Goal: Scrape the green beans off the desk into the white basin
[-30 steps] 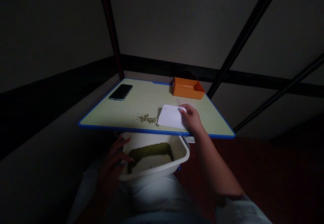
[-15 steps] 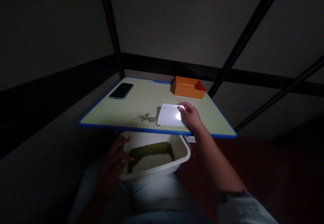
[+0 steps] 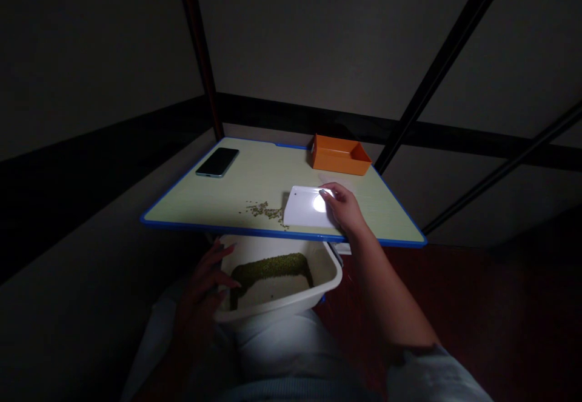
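Note:
My right hand (image 3: 342,208) pinches a flat white plastic plate (image 3: 302,209) by its right side, thumb on top. The plate, with a small hole near its far left corner, rests low over the table's near part. Against its left edge lies a loose scatter of small green beans (image 3: 262,209), which look like mung beans. Below the table edge, a white plastic basin (image 3: 268,312) sits over my lap with a band of green beans (image 3: 273,265) inside. My left hand (image 3: 207,290) holds the basin's left rim, its fingers reaching over into it.
The pale table (image 3: 254,171) has a blue edge. A dark-screened phone (image 3: 218,162) lies at its far left. An orange open box (image 3: 340,162) stands at the far right corner. Walls close in behind and to the left; reddish floor (image 3: 454,305) shows at right.
Almost nothing differs. The white plate and my right hand have barely shifted, and a few beans show at the plate's near left corner. My left hand stays on the basin.

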The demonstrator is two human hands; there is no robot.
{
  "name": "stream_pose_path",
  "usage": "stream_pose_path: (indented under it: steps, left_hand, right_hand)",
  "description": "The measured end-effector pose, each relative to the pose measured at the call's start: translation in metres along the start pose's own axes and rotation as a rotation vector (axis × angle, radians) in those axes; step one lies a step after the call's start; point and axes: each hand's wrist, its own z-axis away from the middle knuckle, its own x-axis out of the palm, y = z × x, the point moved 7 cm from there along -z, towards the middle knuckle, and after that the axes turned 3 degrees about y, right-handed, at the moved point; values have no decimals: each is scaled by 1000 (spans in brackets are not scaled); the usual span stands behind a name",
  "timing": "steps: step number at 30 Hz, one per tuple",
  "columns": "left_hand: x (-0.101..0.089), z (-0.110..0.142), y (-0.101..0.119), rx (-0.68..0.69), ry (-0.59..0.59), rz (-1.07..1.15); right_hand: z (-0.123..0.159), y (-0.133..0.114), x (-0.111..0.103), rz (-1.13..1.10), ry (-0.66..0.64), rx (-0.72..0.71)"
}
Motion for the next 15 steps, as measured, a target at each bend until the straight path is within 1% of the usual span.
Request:
stream_pose_path:
  steps: [4,11,15]
  left_hand:
    - [0,-2,2,27,24,11]
    - [0,1,0,-29,1,-7]
    - [-1,1,0,-35,21,-6]
  right_hand:
    - [1,-4,0,-54,33,30]
    - [2,-8,2,-49,12,36]
    - [3,-6,3,-63,7,40]
